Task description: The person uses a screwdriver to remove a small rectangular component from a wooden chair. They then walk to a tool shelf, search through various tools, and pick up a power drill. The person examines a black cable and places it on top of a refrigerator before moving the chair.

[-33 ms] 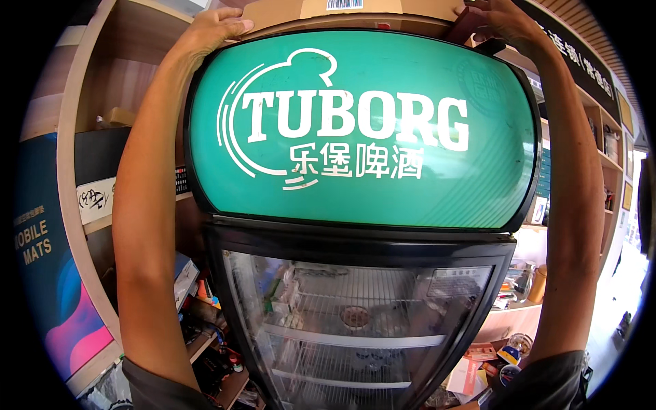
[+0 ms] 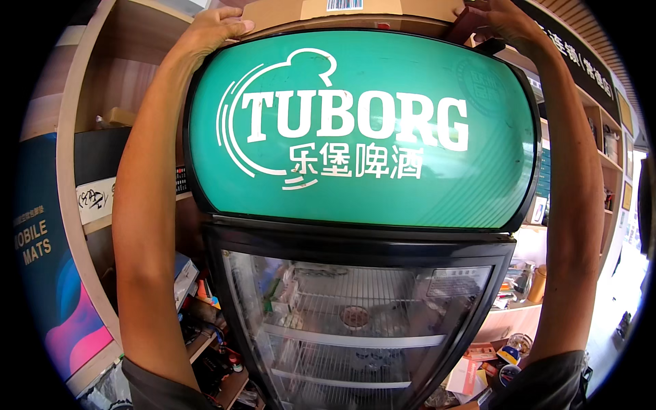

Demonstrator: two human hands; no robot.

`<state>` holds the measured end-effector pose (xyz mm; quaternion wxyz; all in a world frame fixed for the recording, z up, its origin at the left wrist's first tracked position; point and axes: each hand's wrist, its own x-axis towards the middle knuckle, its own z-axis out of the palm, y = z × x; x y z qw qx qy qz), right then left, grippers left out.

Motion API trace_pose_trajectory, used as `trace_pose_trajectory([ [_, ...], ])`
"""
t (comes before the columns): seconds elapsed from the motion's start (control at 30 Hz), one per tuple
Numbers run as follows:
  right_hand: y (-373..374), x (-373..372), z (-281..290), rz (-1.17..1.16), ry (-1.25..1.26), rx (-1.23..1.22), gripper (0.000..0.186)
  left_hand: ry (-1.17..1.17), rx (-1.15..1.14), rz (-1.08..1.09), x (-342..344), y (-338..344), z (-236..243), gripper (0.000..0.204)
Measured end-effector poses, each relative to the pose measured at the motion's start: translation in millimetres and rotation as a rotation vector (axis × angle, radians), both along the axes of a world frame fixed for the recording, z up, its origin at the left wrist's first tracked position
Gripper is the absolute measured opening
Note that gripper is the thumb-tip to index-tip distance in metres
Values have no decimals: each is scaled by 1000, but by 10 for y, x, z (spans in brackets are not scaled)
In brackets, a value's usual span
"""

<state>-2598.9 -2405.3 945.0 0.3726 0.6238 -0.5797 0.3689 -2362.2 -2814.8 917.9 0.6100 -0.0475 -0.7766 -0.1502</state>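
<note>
Both my arms reach up on either side of a glass-door drinks fridge (image 2: 355,236) with a green, curved sign panel (image 2: 362,198) at its top. A brown cardboard box (image 2: 287,15) lies on top of the fridge, its upper part cut off by the picture's edge. My left hand (image 2: 213,29) grips the box's left end, thumb against its front. At the right end, my right hand (image 2: 504,22) is closed on the box, some fingers hidden. Beneath that hand sits a dark reddish-brown object (image 2: 467,24), its kind unclear.
Wooden shelves (image 2: 68,130) stand at the left beside a dark blue printed box (image 2: 37,225). Wire racks (image 2: 355,280) show through the fridge's closed glass door. Cluttered small goods (image 2: 512,348) lie at the lower right, and tools and parts (image 2: 229,359) at the lower left.
</note>
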Motion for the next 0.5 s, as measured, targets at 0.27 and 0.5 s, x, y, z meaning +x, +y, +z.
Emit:
trace_pose_trajectory([
  [0.27,16,219,-109,-305,172,-26,55,196,-173,221,-208,276,-210,50],
  [0.5,-33,-35,66,-209,59,-27,38,233,-70,260,-242,403,-324,65],
])
